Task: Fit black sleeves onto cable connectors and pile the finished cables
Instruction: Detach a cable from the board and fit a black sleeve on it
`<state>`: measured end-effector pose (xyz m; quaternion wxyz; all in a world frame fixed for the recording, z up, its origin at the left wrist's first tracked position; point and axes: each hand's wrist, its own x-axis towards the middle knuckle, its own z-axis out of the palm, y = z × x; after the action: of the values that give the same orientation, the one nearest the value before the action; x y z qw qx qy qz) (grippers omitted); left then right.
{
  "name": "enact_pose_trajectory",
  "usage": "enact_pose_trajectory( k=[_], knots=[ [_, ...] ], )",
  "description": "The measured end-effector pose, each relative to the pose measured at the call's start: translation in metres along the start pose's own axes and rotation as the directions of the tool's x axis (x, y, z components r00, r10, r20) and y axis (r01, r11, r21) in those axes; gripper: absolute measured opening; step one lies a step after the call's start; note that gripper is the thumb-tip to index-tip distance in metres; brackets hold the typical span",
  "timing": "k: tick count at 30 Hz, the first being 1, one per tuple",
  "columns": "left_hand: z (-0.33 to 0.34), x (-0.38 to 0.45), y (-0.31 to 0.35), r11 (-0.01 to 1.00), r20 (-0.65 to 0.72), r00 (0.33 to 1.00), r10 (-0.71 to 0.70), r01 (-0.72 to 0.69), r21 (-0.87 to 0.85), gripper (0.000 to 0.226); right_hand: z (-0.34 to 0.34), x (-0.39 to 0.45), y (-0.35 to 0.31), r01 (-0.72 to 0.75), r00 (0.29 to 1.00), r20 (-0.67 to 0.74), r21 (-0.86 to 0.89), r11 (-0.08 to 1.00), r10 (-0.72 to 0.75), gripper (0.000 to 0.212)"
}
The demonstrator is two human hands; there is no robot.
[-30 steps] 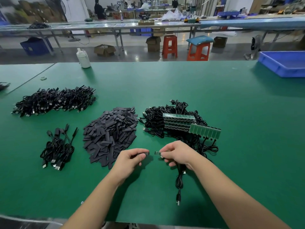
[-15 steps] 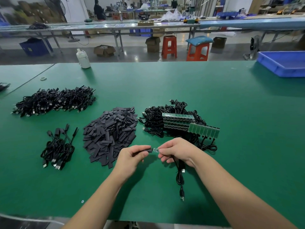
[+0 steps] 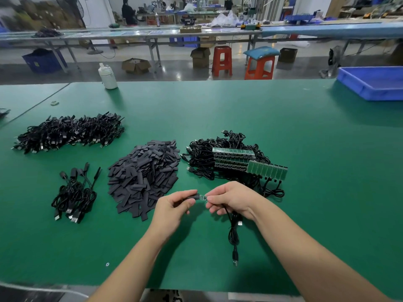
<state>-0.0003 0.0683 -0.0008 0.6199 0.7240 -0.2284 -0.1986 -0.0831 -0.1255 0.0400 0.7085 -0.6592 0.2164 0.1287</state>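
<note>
My left hand (image 3: pixel 174 204) pinches a black sleeve (image 3: pixel 193 197) between thumb and fingers. My right hand (image 3: pixel 233 198) pinches the small green connector board (image 3: pixel 202 197) of a black cable (image 3: pixel 233 234); the sleeve's open end meets the board's tip. The cable hangs from my right hand down to the table, its USB plug near the front. A heap of loose black sleeves (image 3: pixel 144 173) lies just left of my hands. A tangle of cables with green board strips (image 3: pixel 233 162) sits behind my right hand. A small bundle of cables (image 3: pixel 74 192) lies at the left.
A large heap of black cables (image 3: pixel 69 131) lies at the far left of the green table (image 3: pixel 305 171). A white bottle (image 3: pixel 108 76) stands at the back edge. A blue tray (image 3: pixel 370 83) sits at the far right. Stools and benches stand beyond.
My hands have drawn together: a gap lay between the sleeve and the connector board before, and now the two meet. The hanging cable has swung slightly.
</note>
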Motion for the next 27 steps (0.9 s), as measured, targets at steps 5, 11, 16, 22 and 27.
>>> enact_pose_trajectory(
  k=[5,11,16,22,27],
  knots=[
    [-0.003,-0.003,0.004,0.987,0.106,0.993,0.060,-0.075,0.145,0.031,-0.003,-0.001,0.004,-0.016,1.000,0.006,-0.032,0.999,0.016,0.012],
    [-0.007,-0.003,0.005,0.977,0.147,0.987,0.061,-0.089,0.193,0.032,-0.003,-0.001,0.006,-0.035,0.999,0.025,-0.008,0.999,0.035,0.014],
    [-0.010,-0.002,0.003,0.970,0.138,0.989,0.051,-0.082,0.229,0.033,-0.003,-0.001,0.004,-0.039,0.998,0.041,-0.036,0.999,0.041,0.016],
    [-0.011,-0.003,0.003,0.947,0.145,0.988,0.054,-0.097,0.307,0.032,-0.001,0.000,0.005,-0.024,0.999,0.037,-0.055,0.998,0.026,0.017],
    [-0.011,-0.004,0.011,0.964,0.128,0.990,0.061,-0.092,0.251,0.030,-0.001,-0.002,0.006,-0.040,0.998,0.049,0.040,0.998,0.038,0.017]
  ],
)
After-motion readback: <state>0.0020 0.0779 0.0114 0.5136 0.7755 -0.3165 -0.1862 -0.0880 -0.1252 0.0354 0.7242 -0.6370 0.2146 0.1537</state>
